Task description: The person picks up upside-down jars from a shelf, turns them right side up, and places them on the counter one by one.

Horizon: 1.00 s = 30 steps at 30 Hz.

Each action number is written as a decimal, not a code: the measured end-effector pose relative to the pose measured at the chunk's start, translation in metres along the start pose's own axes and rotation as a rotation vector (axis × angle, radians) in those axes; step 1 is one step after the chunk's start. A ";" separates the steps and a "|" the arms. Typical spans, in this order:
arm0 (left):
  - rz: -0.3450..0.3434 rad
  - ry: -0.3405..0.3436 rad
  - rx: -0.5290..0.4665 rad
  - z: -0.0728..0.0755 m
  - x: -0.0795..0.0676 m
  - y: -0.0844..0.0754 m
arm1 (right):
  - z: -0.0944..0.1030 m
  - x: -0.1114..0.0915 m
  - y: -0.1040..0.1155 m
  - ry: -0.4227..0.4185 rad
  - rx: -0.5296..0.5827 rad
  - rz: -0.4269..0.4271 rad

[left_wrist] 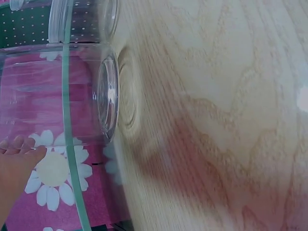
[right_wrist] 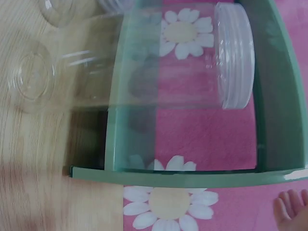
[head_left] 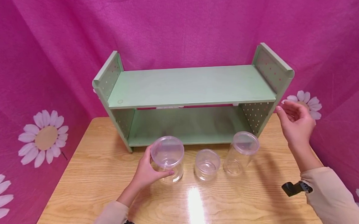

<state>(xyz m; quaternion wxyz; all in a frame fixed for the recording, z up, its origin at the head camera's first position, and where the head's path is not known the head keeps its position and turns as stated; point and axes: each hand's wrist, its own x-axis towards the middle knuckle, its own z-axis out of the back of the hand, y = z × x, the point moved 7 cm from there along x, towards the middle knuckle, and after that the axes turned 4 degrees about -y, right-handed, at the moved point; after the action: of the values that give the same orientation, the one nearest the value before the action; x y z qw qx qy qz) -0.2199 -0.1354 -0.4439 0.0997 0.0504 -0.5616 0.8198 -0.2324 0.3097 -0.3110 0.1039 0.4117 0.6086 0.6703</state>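
Note:
My left hand (head_left: 147, 173) grips a clear plastic jar (head_left: 168, 154) with a lid, thumb across its front and fingers round its left side. The jar (left_wrist: 53, 96) stands upright on the table, its base at the wood in the left wrist view. Beside it is a short clear jar (head_left: 207, 165), and to the right of that a tall lidded clear jar (head_left: 242, 152). My right hand (head_left: 298, 123) is raised beside the shelf's right side panel, fingers loosely bent and holding nothing. In the right wrist view only its fingertips (right_wrist: 293, 204) show.
A green two-level shelf (head_left: 190, 86) with perforated side panels stands at the back of the wooden table (head_left: 89, 182), right behind the jars. Pink cloth (head_left: 188, 28) with daisies hangs behind and on both sides.

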 end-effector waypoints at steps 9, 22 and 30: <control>0.025 0.006 -0.006 0.001 -0.002 0.006 | -0.018 0.006 -0.025 0.351 -0.563 -0.137; 0.043 0.029 -0.003 -0.001 -0.003 0.013 | -0.029 0.012 -0.044 0.523 -0.584 -0.144; 0.067 0.033 0.003 -0.003 -0.004 0.016 | -0.028 0.010 -0.050 0.528 -0.639 -0.132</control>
<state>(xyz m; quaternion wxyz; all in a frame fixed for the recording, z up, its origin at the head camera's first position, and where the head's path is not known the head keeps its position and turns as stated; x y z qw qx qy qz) -0.2195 -0.1383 -0.4604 0.0812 0.0182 -0.5599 0.8244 -0.2762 0.3072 -0.3496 0.1097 0.1330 0.4010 0.8997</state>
